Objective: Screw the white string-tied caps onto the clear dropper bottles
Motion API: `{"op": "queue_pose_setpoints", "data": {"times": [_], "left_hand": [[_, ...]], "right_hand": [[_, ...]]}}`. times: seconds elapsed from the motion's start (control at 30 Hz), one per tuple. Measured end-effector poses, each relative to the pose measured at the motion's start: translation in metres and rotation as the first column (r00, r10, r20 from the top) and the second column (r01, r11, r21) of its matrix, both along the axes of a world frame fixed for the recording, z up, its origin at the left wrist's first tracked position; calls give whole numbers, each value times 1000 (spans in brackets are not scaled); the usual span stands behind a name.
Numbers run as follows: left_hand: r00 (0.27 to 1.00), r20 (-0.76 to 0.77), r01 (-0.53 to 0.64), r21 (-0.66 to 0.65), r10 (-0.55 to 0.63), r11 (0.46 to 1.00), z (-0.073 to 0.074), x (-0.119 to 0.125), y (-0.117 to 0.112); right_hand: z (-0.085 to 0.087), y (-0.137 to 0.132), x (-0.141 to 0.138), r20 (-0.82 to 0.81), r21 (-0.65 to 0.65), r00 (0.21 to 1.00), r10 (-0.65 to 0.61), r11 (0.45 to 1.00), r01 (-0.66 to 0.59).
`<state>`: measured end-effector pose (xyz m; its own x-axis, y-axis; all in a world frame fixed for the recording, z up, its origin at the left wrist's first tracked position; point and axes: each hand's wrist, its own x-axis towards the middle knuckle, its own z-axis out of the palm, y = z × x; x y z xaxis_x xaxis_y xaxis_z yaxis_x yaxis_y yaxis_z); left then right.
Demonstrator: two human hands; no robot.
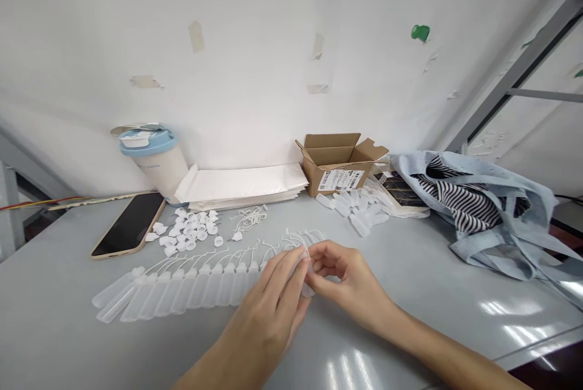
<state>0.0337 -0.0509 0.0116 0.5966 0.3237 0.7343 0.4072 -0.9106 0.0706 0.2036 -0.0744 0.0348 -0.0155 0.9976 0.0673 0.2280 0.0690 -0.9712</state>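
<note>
a small translucent bottle was held between two bare hands, in front of the open cardboard box and nearer the wearer. it looked light and thin-walled, probably soft enough to dent under a hard squeeze and a little slippery, though unlikely to break. the surest hold would likely have been round its body, with light pressure. the left hand was wrapped closely about it, fingers long and nearly together, covering most of it. the right hand was curled, with a narrow gap inside; its thumb and fingertips met at the bottle's side, and exactly what they pinched was partly hidden. in front of the box and to its left lay a row of similar bottles, side by side, thin cords trailing from their tops. behind that row, also left of the box, were scattered white caps and a tangle of loose cord. more loose bottles lay just in front of the box.
</note>
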Motion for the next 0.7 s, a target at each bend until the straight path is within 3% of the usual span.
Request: {"op": "queue_pose_setpoints", "data": {"times": [0.13, 0.3, 0.47, 0.7], "left_hand": [[999, -13, -45, -110, 44, 993, 7, -8, 4], [994, 34, -94, -164, 101, 982, 6, -16, 14], [984, 71, -148, -197, 165, 969, 8, -21, 22], [960, 106, -229, -230, 259, 946, 14, -27, 28]], "right_hand": [[10, 16, 28, -55, -94, 996, -70, 994, 65], [24, 32, 70, 153, -170, 964, -219, 955, 244], [13, 36, 83, 201, -349, 979, -11, 934, 82], [5, 35, 79, 244, -368, 966, 90, 930, 6]]}}
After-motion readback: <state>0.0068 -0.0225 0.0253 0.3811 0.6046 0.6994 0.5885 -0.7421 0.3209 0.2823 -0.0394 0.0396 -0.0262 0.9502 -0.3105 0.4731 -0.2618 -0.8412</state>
